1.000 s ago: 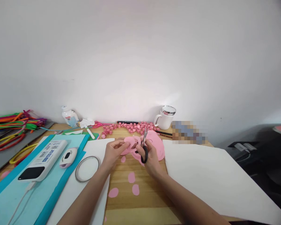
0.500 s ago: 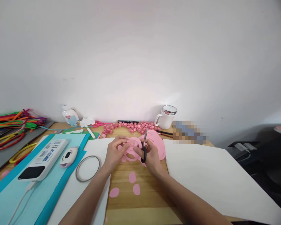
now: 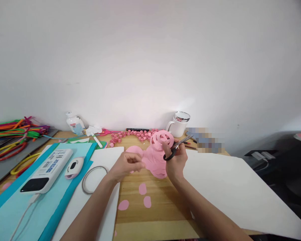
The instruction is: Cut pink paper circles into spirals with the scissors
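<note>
My right hand (image 3: 177, 162) grips a pair of scissors (image 3: 174, 151) with black handles, the blades pointing to the upper right. A looped pink paper cut-out (image 3: 163, 138) is at the thumb and fingers of that hand, raised above the pile. My left hand (image 3: 127, 164) has loosely curved fingers with a gap at the thumb, and I see nothing held in it. Its fingertips are beside a heap of pink paper pieces (image 3: 154, 164). A round pink paper piece (image 3: 134, 150) lies just behind the left hand.
Pink petal-shaped scraps (image 3: 142, 188) lie in front on the wooden table (image 3: 132, 221). Small rolled pink paper pieces (image 3: 142, 135) and a white mug (image 3: 178, 124) stand behind. At left are a tape roll (image 3: 94, 179), a white power bank (image 3: 48, 170) and a bottle (image 3: 75, 124).
My right hand has moved right with the scissors and the looped pink cut-out, and the scissors have tilted over. My left hand has let go of the pink paper and drawn slightly apart.
</note>
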`<action>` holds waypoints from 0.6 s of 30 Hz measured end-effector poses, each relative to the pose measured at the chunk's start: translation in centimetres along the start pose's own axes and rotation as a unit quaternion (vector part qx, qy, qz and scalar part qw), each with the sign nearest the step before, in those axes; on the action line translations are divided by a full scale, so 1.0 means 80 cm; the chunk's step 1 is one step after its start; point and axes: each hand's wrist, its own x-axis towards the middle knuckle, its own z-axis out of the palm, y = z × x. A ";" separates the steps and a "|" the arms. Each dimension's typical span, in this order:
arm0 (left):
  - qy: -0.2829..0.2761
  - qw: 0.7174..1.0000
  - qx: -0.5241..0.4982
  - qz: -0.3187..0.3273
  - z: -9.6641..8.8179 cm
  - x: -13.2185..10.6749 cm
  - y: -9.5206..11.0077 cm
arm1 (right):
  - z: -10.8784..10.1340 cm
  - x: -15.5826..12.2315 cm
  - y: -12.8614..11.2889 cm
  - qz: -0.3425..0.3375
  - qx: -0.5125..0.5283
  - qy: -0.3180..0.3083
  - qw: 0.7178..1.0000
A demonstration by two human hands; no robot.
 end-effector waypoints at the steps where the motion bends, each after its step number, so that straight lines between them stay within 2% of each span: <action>1: -0.055 0.998 0.024 -0.009 0.002 -0.002 -0.001 | 0.000 0.001 0.002 0.003 0.001 -0.001 1.000; 3: -0.120 0.991 0.057 -0.018 0.006 -0.001 -0.008 | 0.001 0.002 0.008 0.037 0.004 -0.008 0.999; 4: -0.125 0.989 0.075 -0.014 0.007 0.000 -0.013 | 0.002 0.003 0.012 0.061 0.006 -0.010 0.998; 5: -0.097 0.990 0.102 -0.004 0.008 0.003 -0.019 | 0.002 0.003 0.016 0.082 0.011 -0.005 0.997; 6: -0.044 0.989 0.141 0.010 0.008 0.006 -0.025 | 0.002 0.004 0.021 0.096 0.013 -0.001 0.995; 7: 0.039 0.980 0.194 0.032 0.007 0.008 -0.030 | 0.002 0.006 0.027 0.101 0.015 0.009 0.995; 8: 0.110 0.957 0.261 0.058 0.005 0.011 -0.035 | 0.001 0.007 0.032 0.095 0.012 0.017 0.995; 10: 0.184 0.909 0.361 0.102 0.000 0.015 -0.043 | -0.002 0.011 0.043 0.075 -0.014 0.037 0.996; 12: 0.193 0.881 0.418 0.108 -0.004 0.016 -0.049 | -0.005 0.014 0.051 0.068 -0.032 0.036 0.997; 15: 0.171 0.868 0.459 0.080 -0.007 0.017 -0.057 | -0.008 0.016 0.054 0.060 -0.046 0.038 0.996; 18: 0.166 0.859 0.480 0.059 -0.007 0.017 -0.065 | -0.006 0.012 0.045 0.034 -0.036 0.050 0.998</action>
